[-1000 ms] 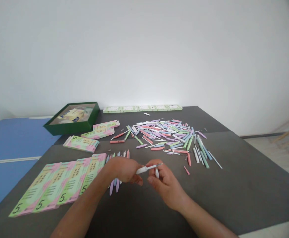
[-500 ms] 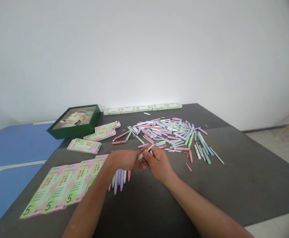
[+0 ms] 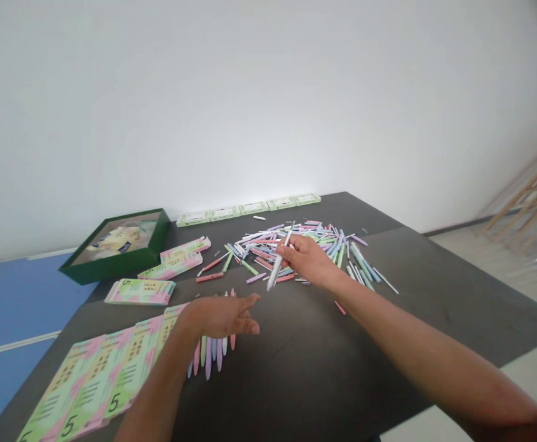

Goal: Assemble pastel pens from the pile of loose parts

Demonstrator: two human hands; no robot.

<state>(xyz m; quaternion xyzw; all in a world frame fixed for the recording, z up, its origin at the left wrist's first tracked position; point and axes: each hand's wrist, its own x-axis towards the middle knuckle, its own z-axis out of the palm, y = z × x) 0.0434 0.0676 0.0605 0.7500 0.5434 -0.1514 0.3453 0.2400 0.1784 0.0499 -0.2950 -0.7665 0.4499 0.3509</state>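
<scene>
My right hand [image 3: 307,259] is closed on a white pen [image 3: 275,268], held tilted at the near edge of a wide pile of pastel pens and thin sticks [image 3: 263,252]. Lower and to the left, my left hand [image 3: 229,316] has its fingers apart and holds nothing. It hovers over a row of pastel pens [image 3: 208,356] lying side by side, partly hidden by the hand and wrist. Left of them, several green and pink packets marked 5 [image 3: 127,368] overlap in a row, partly covered by my left forearm.
An open green box [image 3: 158,236] with plastic and paper inside stands at the back left. Several flat light-green boxes [image 3: 254,209] line the table's far edge. More packets [image 3: 140,291] lie between. A blue surface [image 3: 19,307] adjoins on the left.
My hands have separated. The right moved up and right with a white pen; the left moved down and left and opened. The whole view has also shifted slightly.
</scene>
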